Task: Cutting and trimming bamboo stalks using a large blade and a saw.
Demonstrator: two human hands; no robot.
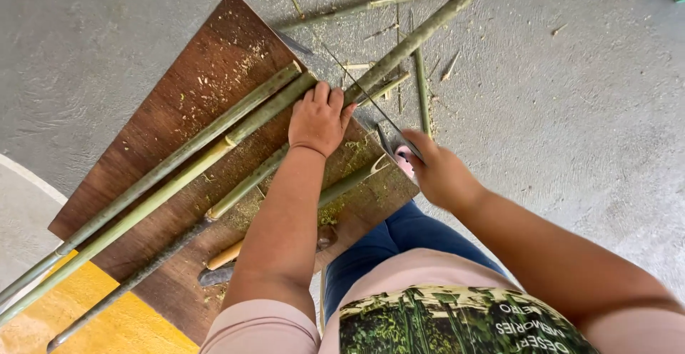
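Observation:
My left hand [319, 120] presses down on a long green bamboo stalk [421, 34] that runs from the top right across a brown wooden board [193, 90]. My right hand [437, 172] is closed on a thin dark strip [364, 97] peeled off the stalk, pulling it near the board's right corner. Two other green bamboo poles [178, 161] lie side by side along the board, running to the lower left. A shorter split bamboo piece [349, 181] rests near my forearm.
A tool with a wooden handle [225, 256] lies on the board beneath my left arm. Bamboo slivers and shavings [421, 90] litter the grey concrete floor [571, 111]. A yellow surface [114, 325] shows at lower left. My knee in blue jeans [399, 236] is below the board.

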